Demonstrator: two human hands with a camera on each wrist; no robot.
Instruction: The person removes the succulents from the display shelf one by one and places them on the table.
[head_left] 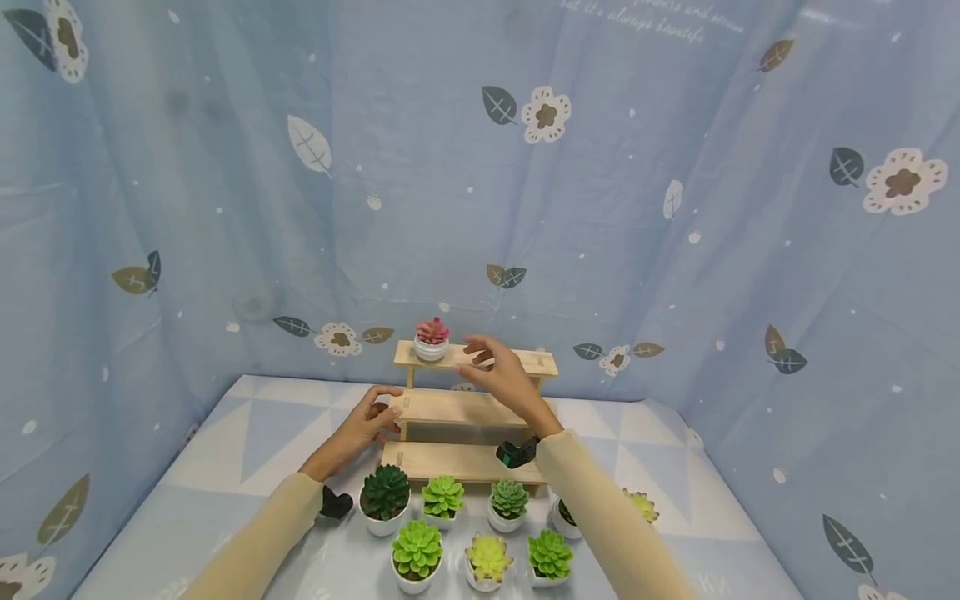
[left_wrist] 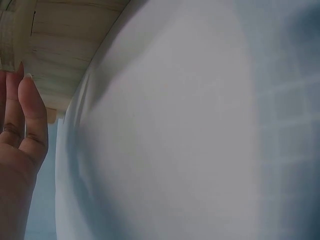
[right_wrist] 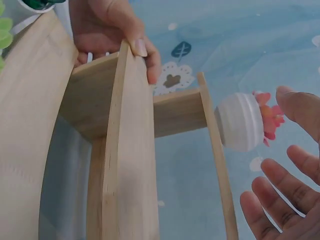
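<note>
A three-tier wooden stand (head_left: 461, 407) stands against the back curtain. On the left part of its top tier sits a pink succulent (head_left: 432, 331) in a white ribbed pot (right_wrist: 240, 122). My left hand (head_left: 367, 421) holds the left end of the middle tier (right_wrist: 132, 140); in the right wrist view its thumb lies on the board edge, with fingers behind. Just right of the potted pink succulent, my right hand (head_left: 498, 375) hovers over the top tier, fingers apart and loosely bent, holding nothing. In the right wrist view a gap separates its fingers from the pot.
In front of the stand, several green succulents in white pots stand in loose rows, among them a dark green one (head_left: 386, 493) and a yellow-green one (head_left: 488, 560). My right forearm partly covers a pot and another yellowish succulent (head_left: 642, 505). A patterned blue curtain (head_left: 420, 208) hangs behind.
</note>
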